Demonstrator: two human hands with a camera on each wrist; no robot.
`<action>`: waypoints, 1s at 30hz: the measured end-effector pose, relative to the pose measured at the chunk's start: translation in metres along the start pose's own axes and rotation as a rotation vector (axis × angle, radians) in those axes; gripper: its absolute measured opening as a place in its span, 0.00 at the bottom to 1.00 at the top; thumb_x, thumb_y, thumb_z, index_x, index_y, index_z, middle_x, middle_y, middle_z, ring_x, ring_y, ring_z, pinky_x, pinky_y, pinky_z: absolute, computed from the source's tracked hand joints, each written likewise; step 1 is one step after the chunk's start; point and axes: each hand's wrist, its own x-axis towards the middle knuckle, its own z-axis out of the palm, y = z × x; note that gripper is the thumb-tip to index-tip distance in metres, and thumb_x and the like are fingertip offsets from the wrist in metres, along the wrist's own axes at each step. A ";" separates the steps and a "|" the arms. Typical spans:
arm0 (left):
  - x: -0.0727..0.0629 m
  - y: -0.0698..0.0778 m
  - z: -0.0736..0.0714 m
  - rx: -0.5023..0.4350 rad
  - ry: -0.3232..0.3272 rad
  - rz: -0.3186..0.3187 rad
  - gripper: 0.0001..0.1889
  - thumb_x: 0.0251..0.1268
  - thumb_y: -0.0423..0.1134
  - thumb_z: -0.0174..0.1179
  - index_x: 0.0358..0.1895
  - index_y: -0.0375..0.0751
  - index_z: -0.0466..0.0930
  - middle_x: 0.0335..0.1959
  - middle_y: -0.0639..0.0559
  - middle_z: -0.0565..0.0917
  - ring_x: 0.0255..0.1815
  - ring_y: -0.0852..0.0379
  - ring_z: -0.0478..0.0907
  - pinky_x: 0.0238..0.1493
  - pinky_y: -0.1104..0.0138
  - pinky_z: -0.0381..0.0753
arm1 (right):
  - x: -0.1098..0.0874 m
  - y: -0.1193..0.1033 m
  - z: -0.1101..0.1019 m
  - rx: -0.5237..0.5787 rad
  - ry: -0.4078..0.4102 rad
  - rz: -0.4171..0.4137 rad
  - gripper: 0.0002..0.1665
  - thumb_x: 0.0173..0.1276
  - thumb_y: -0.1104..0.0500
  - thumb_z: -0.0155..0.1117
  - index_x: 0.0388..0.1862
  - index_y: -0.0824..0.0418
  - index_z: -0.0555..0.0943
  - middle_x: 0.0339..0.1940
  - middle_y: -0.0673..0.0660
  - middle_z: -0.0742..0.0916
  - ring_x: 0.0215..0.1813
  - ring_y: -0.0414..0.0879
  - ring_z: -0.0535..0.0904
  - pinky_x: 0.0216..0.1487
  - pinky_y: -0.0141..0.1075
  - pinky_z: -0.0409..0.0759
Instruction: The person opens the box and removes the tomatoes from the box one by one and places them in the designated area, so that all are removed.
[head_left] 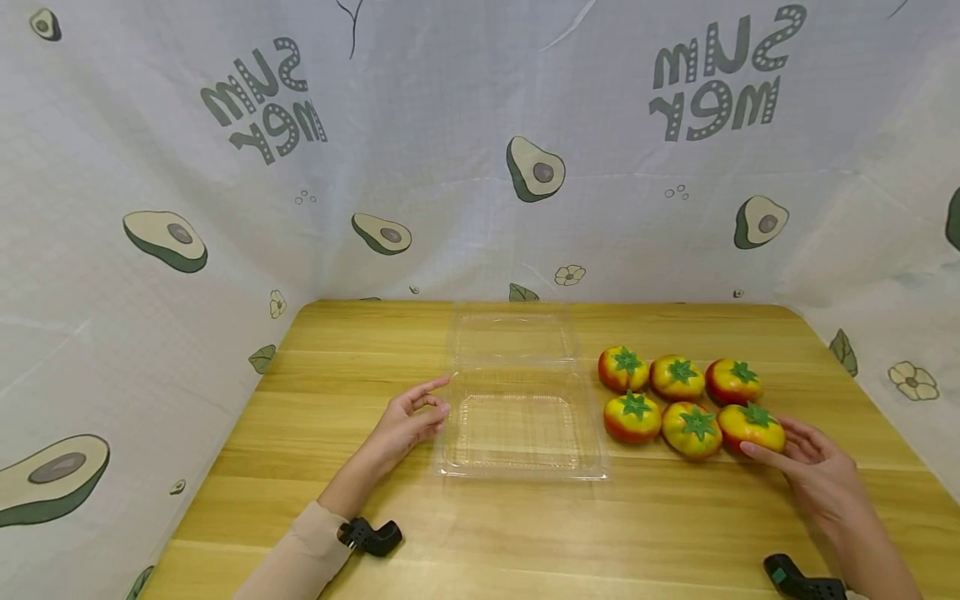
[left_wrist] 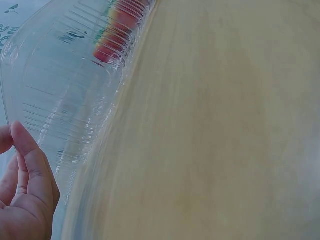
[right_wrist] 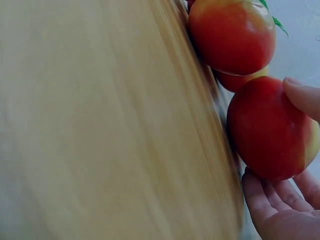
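Observation:
At the left side of the clear plastic container (head_left: 517,477), my left hand (head_left: 408,425) has its thumb and a finger at the rim, pinching it. The container lies open, its lid (head_left: 513,361) folded back toward the curtain. My right hand (head_left: 817,471) grips the front-right tomato (head_left: 752,427), a yellow and red one with a green star-shaped top. In the right wrist view the thumb lies over that tomato (right_wrist: 270,130), the other fingers curved under its side. Another tomato (right_wrist: 232,35) sits close beyond it.
The other tomatoes stand in two rows right of the container, such as the front-left tomato (head_left: 632,419) and the back-right tomato (head_left: 733,382). A wooden table (head_left: 525,542) carries everything. A white curtain (head_left: 450,125) with avocado prints hangs behind and beside it.

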 end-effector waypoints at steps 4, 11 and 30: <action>0.000 0.000 0.000 -0.001 -0.002 -0.001 0.30 0.71 0.29 0.60 0.75 0.37 0.63 0.43 0.49 0.75 0.33 0.61 0.76 0.36 0.74 0.80 | 0.001 0.002 -0.001 0.031 -0.026 -0.005 0.32 0.61 0.78 0.67 0.48 0.42 0.82 0.43 0.35 0.86 0.45 0.26 0.79 0.42 0.19 0.78; 0.000 0.001 0.001 -0.007 0.000 -0.002 0.30 0.71 0.29 0.60 0.74 0.37 0.63 0.43 0.49 0.75 0.33 0.61 0.76 0.36 0.74 0.81 | 0.004 0.002 -0.001 0.008 -0.028 0.006 0.32 0.61 0.77 0.68 0.49 0.41 0.79 0.42 0.33 0.85 0.45 0.25 0.78 0.42 0.18 0.78; 0.001 0.000 0.000 -0.014 0.000 -0.001 0.31 0.71 0.30 0.61 0.74 0.36 0.63 0.42 0.48 0.75 0.32 0.60 0.76 0.35 0.74 0.80 | 0.004 0.003 -0.004 -0.001 -0.066 -0.011 0.33 0.61 0.78 0.67 0.51 0.41 0.79 0.44 0.33 0.83 0.46 0.23 0.77 0.45 0.18 0.77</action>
